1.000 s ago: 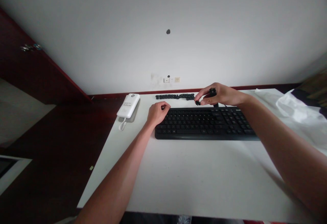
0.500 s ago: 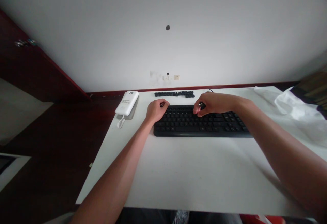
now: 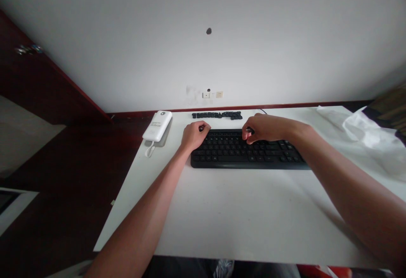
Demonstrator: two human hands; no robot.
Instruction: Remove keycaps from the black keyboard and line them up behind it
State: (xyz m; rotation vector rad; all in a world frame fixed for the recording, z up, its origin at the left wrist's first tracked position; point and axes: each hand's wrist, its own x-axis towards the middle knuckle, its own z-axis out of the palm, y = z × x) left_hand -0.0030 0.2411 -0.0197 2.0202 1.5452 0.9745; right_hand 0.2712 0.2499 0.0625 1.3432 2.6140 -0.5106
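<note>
My right hand (image 3: 266, 128) is curled over the top row of a black computer keyboard (image 3: 247, 157), with a small black keycap pinched at its fingertips. My left hand (image 3: 194, 136) rests at the keyboard's upper left corner, fingers curled. A dark speck shows at those fingertips, too small to identify. A row of loose black keycaps (image 3: 217, 115) lies along the far edge of the white table (image 3: 222, 214), beyond the keyboard. The keyboard's upper left part is hidden under my hands.
A white power bank (image 3: 157, 126) with a short white cable lies left of my left hand. A crumpled white plastic sheet (image 3: 371, 136) covers the table's right end. Wall sockets (image 3: 212, 94) sit above the table's far edge, and a dark red floor lies left.
My right hand has come down from above the keyboard's top edge onto its top row, moving slightly left. My left hand stays at the corner. The whole view has shifted slightly upward.
</note>
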